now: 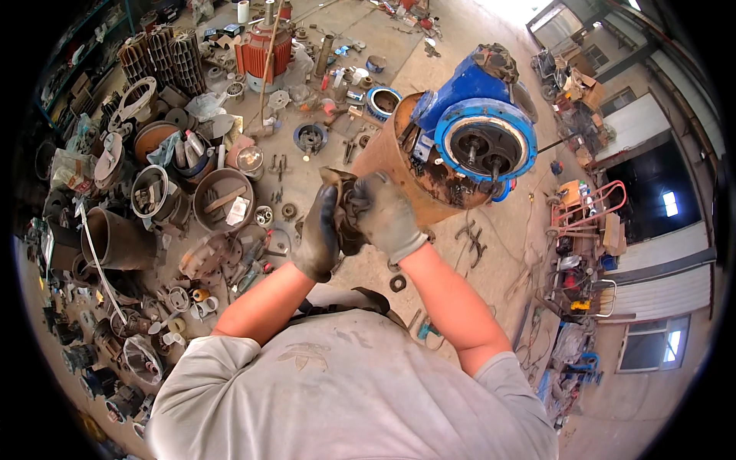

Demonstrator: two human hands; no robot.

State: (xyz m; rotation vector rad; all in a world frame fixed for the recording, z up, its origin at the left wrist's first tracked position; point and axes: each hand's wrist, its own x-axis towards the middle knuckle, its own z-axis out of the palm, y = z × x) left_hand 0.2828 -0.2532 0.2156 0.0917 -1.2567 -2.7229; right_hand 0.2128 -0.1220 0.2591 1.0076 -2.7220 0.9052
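Both hands wear grey work gloves with dark, dirty palms. My left hand (320,239) presses its palm and fingers along the left side of a dark, greasy metal part (350,238). From the right, my right hand (386,218) closes over the same part, its fingers curled on the upper side. A brownish edge shows above the gloves, but the rest of the part's shape is mostly hidden. Just beyond, a blue pump-like machine (466,96) rests on a rusty drum (383,157). Its round open face (484,143) shows two shaft ends inside a blue rim.
Buckets (222,201), castings and loose parts crowd the floor at left. A red motor (264,55) stands at the far left. Metal clamps (473,239) and a black ring (397,283) lie near my right arm. A red hand cart (586,211) stands along the right wall.
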